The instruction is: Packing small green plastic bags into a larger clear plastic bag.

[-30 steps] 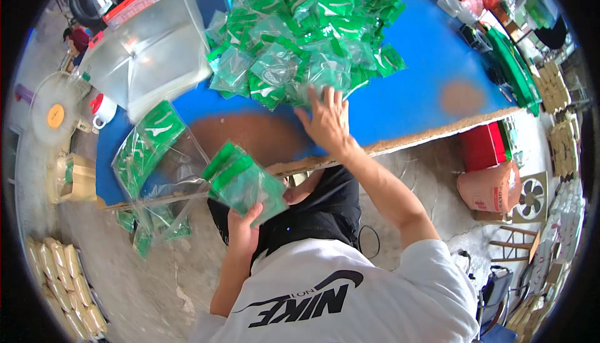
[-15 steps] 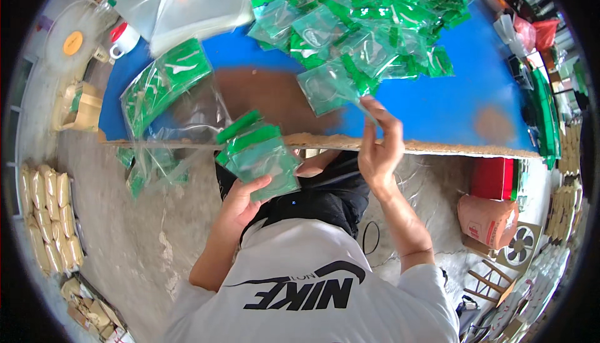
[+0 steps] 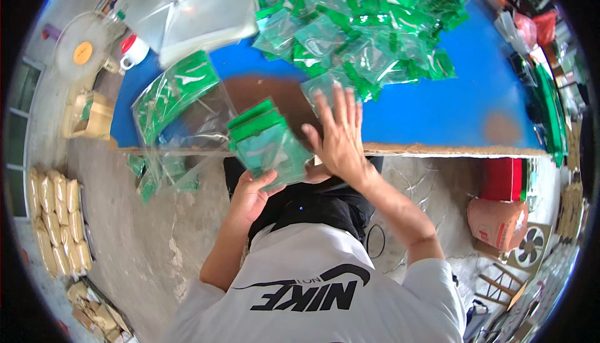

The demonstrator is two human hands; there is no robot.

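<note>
A stained grey concrete floor [image 3: 150,237] spreads beneath a wide table [image 3: 431,121] whose blue top is worn brown in patches and whose front edge is pale and rough. At far left stands a pale-framed window [image 3: 19,188] with dark panes. A round, pale fan with an orange-yellow hub [image 3: 82,53] sits upper left; a square, pale-framed fan with dark blades [image 3: 531,247] and a brown wooden stool [image 3: 518,295] stand lower right. Bluish light glows along the upper-left rim.
</note>
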